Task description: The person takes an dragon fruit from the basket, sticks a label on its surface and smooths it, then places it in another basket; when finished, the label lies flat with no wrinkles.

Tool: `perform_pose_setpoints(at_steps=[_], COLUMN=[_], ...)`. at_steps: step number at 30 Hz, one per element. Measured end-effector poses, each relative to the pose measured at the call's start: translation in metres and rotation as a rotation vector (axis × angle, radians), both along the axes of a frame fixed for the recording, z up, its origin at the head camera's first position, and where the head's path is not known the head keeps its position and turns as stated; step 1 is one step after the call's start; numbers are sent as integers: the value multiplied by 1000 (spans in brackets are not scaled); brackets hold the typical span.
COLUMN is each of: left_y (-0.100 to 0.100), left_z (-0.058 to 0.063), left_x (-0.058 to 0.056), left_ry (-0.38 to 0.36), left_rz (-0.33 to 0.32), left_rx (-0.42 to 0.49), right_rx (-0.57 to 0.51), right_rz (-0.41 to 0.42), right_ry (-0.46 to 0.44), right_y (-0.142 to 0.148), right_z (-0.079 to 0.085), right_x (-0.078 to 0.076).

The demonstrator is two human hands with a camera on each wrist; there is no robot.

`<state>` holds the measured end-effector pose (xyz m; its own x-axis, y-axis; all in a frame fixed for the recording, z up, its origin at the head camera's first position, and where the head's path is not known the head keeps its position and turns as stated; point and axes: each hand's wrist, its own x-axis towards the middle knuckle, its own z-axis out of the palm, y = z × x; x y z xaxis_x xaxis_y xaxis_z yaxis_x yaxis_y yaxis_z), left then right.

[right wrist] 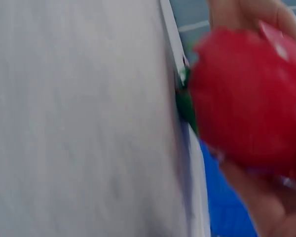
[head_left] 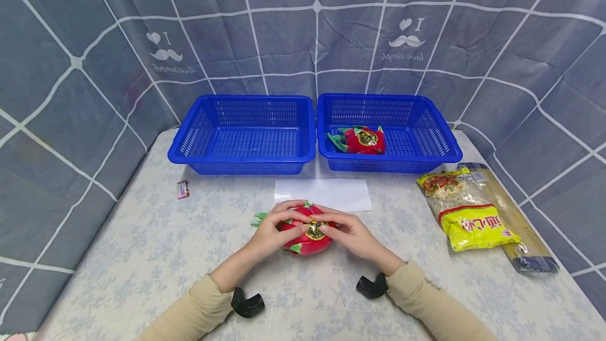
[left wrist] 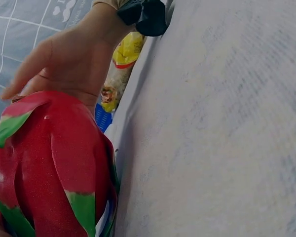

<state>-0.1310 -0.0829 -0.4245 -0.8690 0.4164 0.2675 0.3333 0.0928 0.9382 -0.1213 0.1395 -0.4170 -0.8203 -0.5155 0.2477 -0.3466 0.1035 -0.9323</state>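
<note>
A red dragon fruit point(head_left: 310, 248) with green-tipped scales lies at the middle of the table, with a black and gold label point(head_left: 314, 232) on top. My left hand point(head_left: 273, 231) holds its left side and my right hand point(head_left: 354, 231) holds its right side. Fingers and thumbs of both hands bend over the fruit and meet around the label. The left wrist view shows the fruit's red skin point(left wrist: 49, 163) up close, with the right hand point(left wrist: 81, 61) beyond it. Blurred in the right wrist view, the same fruit point(right wrist: 246, 103) sits between the hands.
Two blue baskets stand at the back; the right basket point(head_left: 388, 163) holds another dragon fruit point(head_left: 368, 141). Before them lies a white sheet point(head_left: 326, 193). A small packet point(head_left: 183, 189) is at left. At right, a yellow pasta bag point(head_left: 473, 225) overlaps a long noodle pack point(head_left: 532, 249).
</note>
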Motion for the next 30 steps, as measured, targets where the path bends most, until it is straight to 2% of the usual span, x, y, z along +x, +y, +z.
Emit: perform_pose_setpoints(at_steps=[4, 9, 13, 20, 25, 27, 30], left_y=[0, 1, 1, 0, 1, 1, 2], left_z=[-2, -1, 1, 1, 2, 2, 3], left_x=[1, 2, 2, 3, 4, 5, 6], left_ry=[21, 7, -6, 16, 26, 23, 30], left_rz=[1, 11, 16, 4, 20, 25, 27], left_rx=[3, 15, 10, -35, -52, -58, -65], right_rx=[19, 49, 76, 87, 89, 83, 79], right_rz=[-133, -201, -191, -156, -109, -81, -20], right_ry=[-27, -56, -22, 39, 65, 46, 16], right_y=[-13, -19, -18, -16, -10, -7, -1], right_z=[13, 19, 22, 21, 2, -6, -9], right_x=[13, 19, 20, 19, 9, 4, -1])
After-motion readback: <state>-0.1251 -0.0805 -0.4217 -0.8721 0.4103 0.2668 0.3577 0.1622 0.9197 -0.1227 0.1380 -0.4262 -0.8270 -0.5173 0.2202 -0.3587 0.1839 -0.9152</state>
